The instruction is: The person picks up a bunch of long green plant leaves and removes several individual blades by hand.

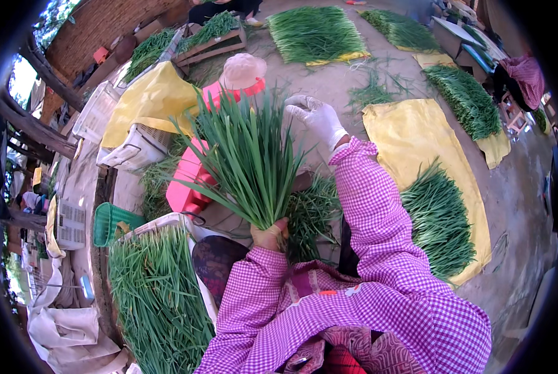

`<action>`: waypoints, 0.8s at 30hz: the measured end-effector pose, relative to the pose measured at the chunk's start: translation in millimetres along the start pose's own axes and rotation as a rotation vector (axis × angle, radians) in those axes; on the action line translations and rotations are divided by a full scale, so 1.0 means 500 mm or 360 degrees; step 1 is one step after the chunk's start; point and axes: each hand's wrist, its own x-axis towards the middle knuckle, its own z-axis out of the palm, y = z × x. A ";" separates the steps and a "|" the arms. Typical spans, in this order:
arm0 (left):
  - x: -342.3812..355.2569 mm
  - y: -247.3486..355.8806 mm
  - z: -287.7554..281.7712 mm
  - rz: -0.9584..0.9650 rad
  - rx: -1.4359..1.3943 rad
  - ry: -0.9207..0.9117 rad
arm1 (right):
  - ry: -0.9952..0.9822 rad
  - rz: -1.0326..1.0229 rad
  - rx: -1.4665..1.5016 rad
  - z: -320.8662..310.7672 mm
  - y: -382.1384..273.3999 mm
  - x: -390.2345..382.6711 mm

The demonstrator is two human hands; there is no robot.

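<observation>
Upright in front of me stands a fanned bunch of garlic chives (254, 162), its green leaves spreading upward. My left hand (270, 235) is wrapped round the bunch at its lower end. My right hand (316, 118), in a white glove, is raised beside the leaf tips on the right. Its fingers are bent together in a pinch; whether a leaf is between them is too small to tell. Loose green leaves (313, 215) lie below the bunch. At my left, a white crate (160, 221) is filled with more chives (157, 299).
A yellow sheet (410, 131) at right carries a pile of chives (438, 218). Ahead sits a pink plastic object (191, 181), with a pale hat (242, 71) beyond. A green basket (107, 221) and white crates (143, 146) stand left. People sit at the far edges.
</observation>
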 end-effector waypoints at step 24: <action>0.063 -0.089 -0.154 -0.0378 -0.0892 -0.0971 | 0.0763 0.0178 0.0151 -0.040 0.027 0.007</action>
